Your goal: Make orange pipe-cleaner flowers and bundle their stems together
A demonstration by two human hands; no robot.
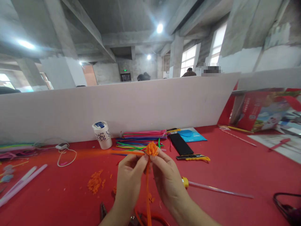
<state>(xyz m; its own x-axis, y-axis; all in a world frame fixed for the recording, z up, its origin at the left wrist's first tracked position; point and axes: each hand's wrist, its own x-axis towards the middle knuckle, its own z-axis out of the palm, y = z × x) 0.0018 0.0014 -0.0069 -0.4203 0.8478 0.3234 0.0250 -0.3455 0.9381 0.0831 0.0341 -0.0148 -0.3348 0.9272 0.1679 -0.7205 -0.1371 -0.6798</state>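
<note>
My left hand [129, 177] and my right hand [166, 177] meet over the red table [235, 169], both pinched round an orange pipe cleaner [147, 188]. Its top is wound into a fuzzy orange flower head [151, 148] just above my fingertips. One orange strand sticks out to the left from my left fingers, and the stem hangs straight down between my wrists. Orange fluff trimmings [95, 182] lie on the table left of my left hand.
A pile of coloured pipe cleaners [141, 139], a white paper cup [102, 135], a black phone [180, 144] and a yellow utility knife [194, 157] lie behind my hands. A clear stick with a yellow cap [211, 187] lies right. A white partition [117, 106] closes the back. Pliers [102, 211] lie near my left wrist.
</note>
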